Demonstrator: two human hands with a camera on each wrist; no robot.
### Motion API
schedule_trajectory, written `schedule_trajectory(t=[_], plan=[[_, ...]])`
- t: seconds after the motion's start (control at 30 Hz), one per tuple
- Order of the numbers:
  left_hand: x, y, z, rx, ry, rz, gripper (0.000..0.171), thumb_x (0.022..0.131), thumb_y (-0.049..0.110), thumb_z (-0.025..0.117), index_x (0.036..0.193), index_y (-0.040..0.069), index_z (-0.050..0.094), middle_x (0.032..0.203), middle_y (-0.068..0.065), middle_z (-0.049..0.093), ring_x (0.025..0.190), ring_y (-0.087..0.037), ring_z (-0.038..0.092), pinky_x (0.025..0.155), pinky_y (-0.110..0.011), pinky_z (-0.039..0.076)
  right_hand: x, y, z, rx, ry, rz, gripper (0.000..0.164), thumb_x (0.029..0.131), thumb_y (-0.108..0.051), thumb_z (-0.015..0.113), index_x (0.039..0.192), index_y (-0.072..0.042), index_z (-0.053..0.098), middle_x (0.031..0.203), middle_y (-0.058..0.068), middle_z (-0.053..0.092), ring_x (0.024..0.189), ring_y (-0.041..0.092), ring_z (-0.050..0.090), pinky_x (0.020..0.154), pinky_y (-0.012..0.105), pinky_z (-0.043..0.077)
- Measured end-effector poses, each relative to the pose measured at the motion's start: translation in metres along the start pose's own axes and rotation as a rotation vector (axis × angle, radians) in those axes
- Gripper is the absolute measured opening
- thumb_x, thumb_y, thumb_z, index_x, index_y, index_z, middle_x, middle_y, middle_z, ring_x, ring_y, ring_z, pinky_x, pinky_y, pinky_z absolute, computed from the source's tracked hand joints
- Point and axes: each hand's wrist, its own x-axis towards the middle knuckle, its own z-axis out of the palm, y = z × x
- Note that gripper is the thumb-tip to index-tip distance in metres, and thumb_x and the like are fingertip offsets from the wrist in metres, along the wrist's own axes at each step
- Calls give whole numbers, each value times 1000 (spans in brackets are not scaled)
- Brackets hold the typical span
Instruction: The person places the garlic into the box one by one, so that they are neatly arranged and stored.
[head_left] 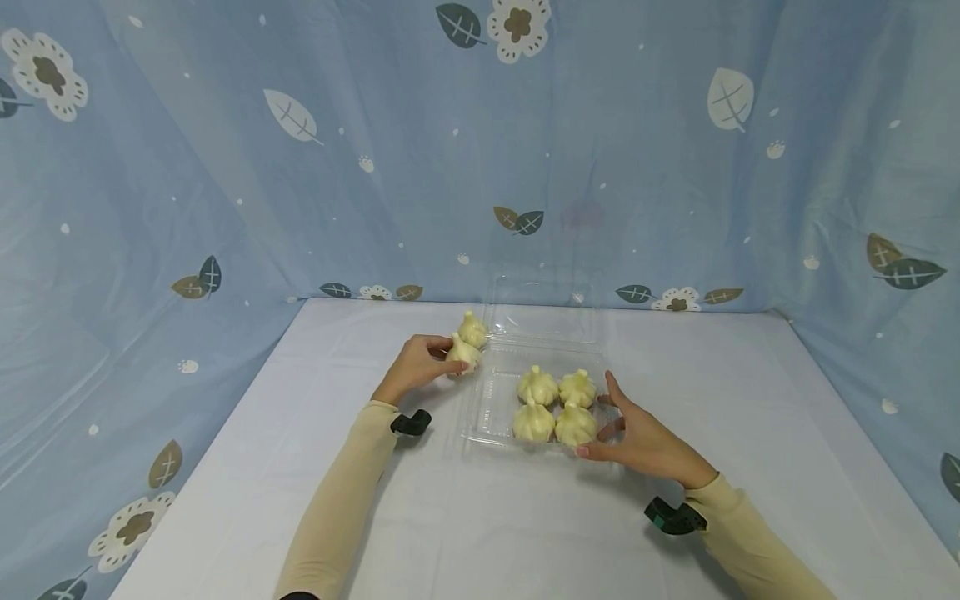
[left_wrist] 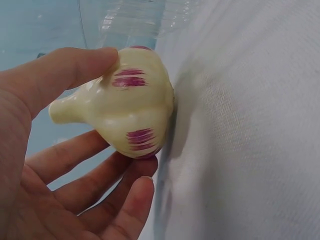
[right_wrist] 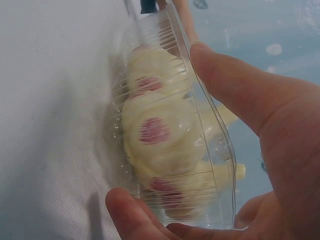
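Thumb and fingers of my left hand [head_left: 420, 364] pinch a cream garlic bulb [head_left: 463, 353] just left of a clear plastic container [head_left: 491, 408]. In the left wrist view the bulb [left_wrist: 132, 107] lies sideways across the picture, with purple streaks on its skin and its base close to the white cloth. Another garlic bulb [head_left: 472, 329] sits right behind it. My right hand [head_left: 648, 442] holds the container's right side, thumb at the front corner and fingers spread along the wall. Several garlic bulbs [head_left: 537, 387] stand grouped in the container's right part, stems up.
The container's clear lid [head_left: 543, 310] is folded back toward the curtain. A white cloth [head_left: 480, 525] covers the table. Blue curtain [head_left: 420, 183] with leaves and flowers rises behind and at both sides. Dark wrist cameras [head_left: 411, 423] sit on both wrists.
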Motion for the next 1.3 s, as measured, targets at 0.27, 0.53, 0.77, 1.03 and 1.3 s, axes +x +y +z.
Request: schedule_trajectory(t=[0.27,0.53,0.77,1.03,1.3], plan=[[1,-1,-5,11,19,3,61,82,37,86,132,5,71,124,-11,75,106,-26,71,88,-38,58,0,0,0,15,-6,-1,133,85,-46,84,165,-16,-17,168,25,26,104,15,68,73,31,53],[-2,1,-13,24,32,15,60,84,39,84,132,6,70,125,-12,74,109,-27,70,85,-34,57,0,-1,0,19,-5,-12,132,85,-45,84,165,-16,-17,168,27,26,106,16,68,75,32,53],[-3,4,-19,-4,48,23,60,84,36,85,133,4,70,124,-14,74,109,-29,70,80,-30,57,0,0,1,7,1,-1,133,85,-47,84,165,-15,-16,168,26,26,106,16,68,75,32,53],[-4,5,-24,-5,66,41,60,83,39,86,132,6,71,122,-13,75,109,-28,70,86,-38,59,1,2,2,-1,2,0,133,85,-47,84,165,-15,-17,168,26,26,106,15,68,75,31,54],[-8,12,-30,-16,91,59,58,85,39,85,131,7,71,121,-13,76,109,-28,71,91,-44,57,0,0,1,-1,2,3,133,84,-46,85,165,-15,-16,168,24,27,105,15,68,76,32,53]])
